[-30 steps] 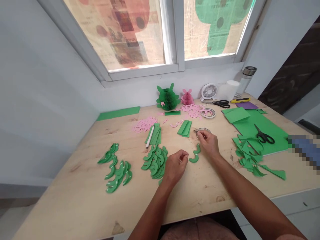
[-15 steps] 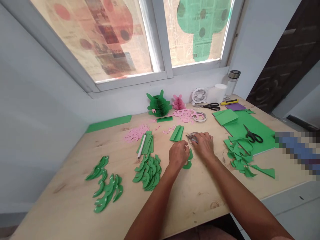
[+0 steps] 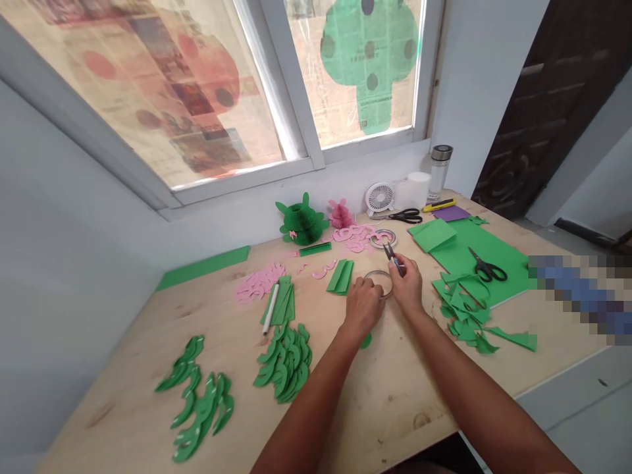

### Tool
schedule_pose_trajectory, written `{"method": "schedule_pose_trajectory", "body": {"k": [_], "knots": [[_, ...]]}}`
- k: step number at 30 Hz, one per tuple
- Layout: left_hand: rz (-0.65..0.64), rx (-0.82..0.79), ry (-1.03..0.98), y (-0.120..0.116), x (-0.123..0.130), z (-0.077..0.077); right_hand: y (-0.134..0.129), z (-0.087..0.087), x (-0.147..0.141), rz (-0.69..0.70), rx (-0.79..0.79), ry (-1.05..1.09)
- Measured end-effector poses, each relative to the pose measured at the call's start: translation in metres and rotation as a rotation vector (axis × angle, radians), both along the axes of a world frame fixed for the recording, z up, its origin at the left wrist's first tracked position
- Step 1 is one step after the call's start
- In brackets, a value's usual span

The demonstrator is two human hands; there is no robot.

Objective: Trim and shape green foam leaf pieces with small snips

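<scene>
My right hand (image 3: 407, 288) is closed around small snips (image 3: 394, 257) with two short pointed blades apart and a dark blue handle, held just above the table. My left hand (image 3: 364, 304) is closed at the near left rim of a thin roll of tape (image 3: 390, 280), with its fingertips hidden. Part of a green curved paper piece (image 3: 366, 341) shows under my left wrist; the rest is covered. Folded green paper (image 3: 340, 276) lies beyond my left hand.
Curved green pieces (image 3: 286, 362) are piled left, more (image 3: 205, 411) farther left. Green scraps (image 3: 467, 309) and black scissors (image 3: 486, 266) lie right. At the back are pink pieces (image 3: 353, 237), another tape roll (image 3: 394, 238), a green paper figure (image 3: 303, 224) and a fan (image 3: 380, 197).
My right hand has lifted the snips, their blades now pointing away from me. My left hand has moved from above the green curved piece to the tape roll. The view has shifted slightly.
</scene>
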State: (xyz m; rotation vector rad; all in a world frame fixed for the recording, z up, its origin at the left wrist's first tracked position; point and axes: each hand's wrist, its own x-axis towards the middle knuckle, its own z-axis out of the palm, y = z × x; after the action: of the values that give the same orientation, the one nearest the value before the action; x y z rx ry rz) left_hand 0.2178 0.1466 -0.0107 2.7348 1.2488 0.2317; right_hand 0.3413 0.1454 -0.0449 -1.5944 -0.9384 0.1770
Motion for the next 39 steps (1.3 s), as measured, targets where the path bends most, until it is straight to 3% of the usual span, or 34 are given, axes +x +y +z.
{"method": "schedule_pose_trajectory", "body": {"k": [3, 6, 10, 13, 15, 18, 25, 31, 39], "knots": [[-0.005, -0.001, -0.01, 0.002, 0.005, -0.001, 0.003, -0.004, 0.005, -0.047, 0.065, 0.17], [0.01, -0.057, -0.152, 0.005, 0.001, 0.001, 0.004, -0.004, 0.007, -0.045, 0.102, 0.277], [0.107, -0.206, -0.635, 0.009, -0.013, 0.007, 0.002, 0.004, 0.005, -0.032, 0.135, 0.398], [0.181, -0.413, -1.035, 0.008, -0.022, 0.007, -0.001, 0.014, -0.001, 0.02, 0.185, 0.467], [0.199, -0.545, -1.249, 0.005, -0.026, 0.005, -0.004, 0.021, -0.007, 0.117, 0.2, 0.529], [0.237, -0.642, -1.418, 0.001, -0.031, 0.001, -0.01, 0.03, -0.016, 0.308, 0.146, 0.583], [0.302, -0.607, -1.499, 0.003, -0.043, -0.003, -0.024, 0.042, -0.035, 0.619, -0.055, 0.547], [0.316, -0.518, -1.416, 0.005, -0.049, -0.001, -0.027, 0.044, -0.039, 0.611, -0.074, 0.444], [0.272, -0.494, -1.398, 0.004, -0.048, -0.004, -0.024, 0.034, -0.035, 0.595, -0.09, 0.183]]}}
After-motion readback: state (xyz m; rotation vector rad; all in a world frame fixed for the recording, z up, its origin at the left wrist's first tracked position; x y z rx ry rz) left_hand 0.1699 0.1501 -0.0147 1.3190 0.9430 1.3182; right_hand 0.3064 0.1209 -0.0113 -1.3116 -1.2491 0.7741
